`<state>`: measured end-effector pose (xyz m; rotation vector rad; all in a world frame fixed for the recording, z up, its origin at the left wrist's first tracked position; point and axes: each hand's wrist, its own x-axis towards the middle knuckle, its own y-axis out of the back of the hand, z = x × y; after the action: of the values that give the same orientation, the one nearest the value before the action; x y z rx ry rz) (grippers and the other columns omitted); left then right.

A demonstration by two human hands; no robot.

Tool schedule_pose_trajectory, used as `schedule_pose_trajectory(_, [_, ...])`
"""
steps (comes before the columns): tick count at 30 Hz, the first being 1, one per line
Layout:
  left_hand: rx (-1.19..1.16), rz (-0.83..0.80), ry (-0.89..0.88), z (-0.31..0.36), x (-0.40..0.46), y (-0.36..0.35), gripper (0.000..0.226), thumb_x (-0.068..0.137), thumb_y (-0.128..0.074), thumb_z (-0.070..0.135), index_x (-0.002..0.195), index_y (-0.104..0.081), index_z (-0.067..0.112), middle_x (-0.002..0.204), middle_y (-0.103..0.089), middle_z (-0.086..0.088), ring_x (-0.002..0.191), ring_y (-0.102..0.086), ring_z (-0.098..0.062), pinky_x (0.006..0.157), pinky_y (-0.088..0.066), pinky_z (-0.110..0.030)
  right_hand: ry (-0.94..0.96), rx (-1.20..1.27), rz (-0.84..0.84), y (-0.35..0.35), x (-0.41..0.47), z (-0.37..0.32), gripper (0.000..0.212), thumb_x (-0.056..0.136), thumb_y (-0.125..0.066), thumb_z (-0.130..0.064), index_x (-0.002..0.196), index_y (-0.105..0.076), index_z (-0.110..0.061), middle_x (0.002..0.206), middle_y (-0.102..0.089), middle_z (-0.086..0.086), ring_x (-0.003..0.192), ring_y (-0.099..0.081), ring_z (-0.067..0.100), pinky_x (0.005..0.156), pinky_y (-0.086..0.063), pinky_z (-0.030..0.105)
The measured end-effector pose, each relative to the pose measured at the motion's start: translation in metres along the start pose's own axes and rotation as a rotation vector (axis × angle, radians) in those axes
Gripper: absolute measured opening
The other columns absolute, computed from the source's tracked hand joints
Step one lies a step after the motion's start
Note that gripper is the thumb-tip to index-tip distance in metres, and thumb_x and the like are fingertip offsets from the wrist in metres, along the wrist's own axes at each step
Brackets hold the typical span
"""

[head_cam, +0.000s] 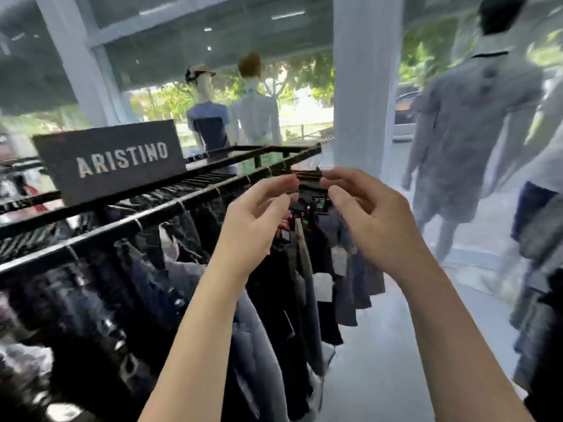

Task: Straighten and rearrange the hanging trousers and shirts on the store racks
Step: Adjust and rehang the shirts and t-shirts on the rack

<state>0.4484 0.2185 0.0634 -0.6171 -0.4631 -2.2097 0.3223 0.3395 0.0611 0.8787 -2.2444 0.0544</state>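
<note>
Seemingly both the left hand (259, 214) and right hand (362, 208) pinch the hanger (309, 177) between them; a slip could drop the trousers (307, 269) hanging below.

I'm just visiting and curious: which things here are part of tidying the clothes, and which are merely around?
Part of the job:
- left hand and right hand, fingers at the hanger
- hanging trousers
- black rail

Merely around:
- ARISTINO sign
- two window mannequins
- white pillar
- dressed mannequin at right
</note>
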Motion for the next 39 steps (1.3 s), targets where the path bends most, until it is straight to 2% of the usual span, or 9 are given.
schedule_pose_trajectory(5, [-0.121,-0.038,0.109,-0.053,0.019,-0.110,0.027,0.097,-0.048,0.003,0.109,-0.068,0.018,0.103,-0.073,0.001,0.101,-0.068,-0.015,0.083,-0.055,-0.031,-0.192,-0.118,0.126,0.081,-0.010,0.073,0.018,0.096,-0.058,-0.029,0.110,-0.068,-0.035,0.105,-0.071,-0.019,0.100,-0.063,-0.003,0.091,-0.051,0.021])
schedule_pose_trajectory(10, [-0.251,-0.155,0.204,-0.084,0.048,-0.212,0.027,0.096,-0.047,-0.001,0.106,-0.068,0.011,0.097,-0.073,-0.006,0.092,-0.069,-0.014,0.079,-0.056,-0.023,-0.330,-0.175,0.266,0.157,-0.015,0.124,0.016,0.096,-0.058,-0.031,0.104,-0.068,-0.039,0.103,-0.070,-0.021,0.096,-0.063,-0.007,0.078,-0.044,0.006])
schedule_pose_trajectory(15, [-0.386,-0.316,0.262,-0.121,0.087,-0.309,0.031,0.094,-0.046,-0.003,0.097,-0.070,0.017,0.089,-0.074,-0.003,0.089,-0.071,-0.018,0.081,-0.056,-0.030,-0.406,-0.305,0.434,0.224,-0.009,0.168,0.017,0.096,-0.058,-0.028,0.108,-0.069,-0.035,0.103,-0.071,-0.021,0.084,-0.064,-0.009,0.075,-0.045,0.013])
schedule_pose_trajectory(18, [-0.441,-0.438,0.279,-0.138,0.115,-0.359,0.029,0.094,-0.049,-0.001,0.098,-0.071,0.016,0.090,-0.075,-0.003,0.090,-0.071,-0.016,0.081,-0.055,-0.028,-0.429,-0.407,0.525,0.254,0.008,0.193,0.019,0.095,-0.058,-0.029,0.109,-0.069,-0.035,0.103,-0.071,-0.020,0.092,-0.064,-0.005,0.080,-0.050,0.020])
schedule_pose_trajectory(21, [-0.476,-0.585,0.278,-0.149,0.153,-0.397,0.025,0.093,-0.051,0.001,0.098,-0.072,0.013,0.091,-0.075,-0.003,0.091,-0.071,-0.015,0.083,-0.056,-0.029,-0.451,-0.480,0.622,0.278,0.034,0.211,0.018,0.096,-0.058,-0.027,0.106,-0.069,-0.037,0.100,-0.071,-0.017,0.091,-0.064,-0.003,0.074,-0.049,0.013])
schedule_pose_trajectory(27, [-0.551,-0.742,0.248,-0.181,0.228,-0.467,0.028,0.093,-0.049,-0.001,0.094,-0.073,0.013,0.089,-0.074,-0.004,0.086,-0.071,-0.015,0.077,-0.058,-0.024,-0.433,-0.570,0.791,0.316,0.085,0.243,0.020,0.097,-0.056,-0.026,0.111,-0.070,-0.030,0.104,-0.071,-0.018,0.101,-0.064,-0.004,0.091,-0.048,0.015])
schedule_pose_trajectory(31, [-0.505,-0.794,0.261,-0.213,0.242,-0.528,0.031,0.090,-0.049,-0.003,0.088,-0.073,0.017,0.083,-0.074,-0.002,0.084,-0.071,-0.016,0.077,-0.058,-0.028,-0.532,-0.677,0.780,0.338,0.100,0.270,0.019,0.096,-0.055,-0.033,0.107,-0.069,-0.038,0.105,-0.068,-0.027,0.098,-0.062,-0.006,0.085,-0.046,0.008])
schedule_pose_trajectory(34, [-0.498,-0.810,0.250,-0.221,0.252,-0.578,0.033,0.088,-0.051,-0.003,0.083,-0.073,0.021,0.078,-0.074,0.003,0.081,-0.071,-0.013,0.082,-0.056,-0.034,-0.519,-0.732,0.902,0.370,0.109,0.285,0.017,0.097,-0.055,-0.029,0.102,-0.069,-0.037,0.100,-0.069,-0.022,0.095,-0.063,-0.003,0.084,-0.046,0.012])
schedule_pose_trajectory(39, [-0.482,-0.869,0.183,-0.212,0.283,-0.659,0.028,0.089,-0.053,0.003,0.083,-0.072,0.023,0.079,-0.073,0.010,0.081,-0.069,-0.003,0.077,-0.054,-0.026,-0.608,-0.815,0.939,0.419,0.117,0.312,0.020,0.096,-0.056,-0.030,0.111,-0.069,-0.036,0.105,-0.067,-0.027,0.102,-0.059,-0.009,0.090,-0.045,0.011])
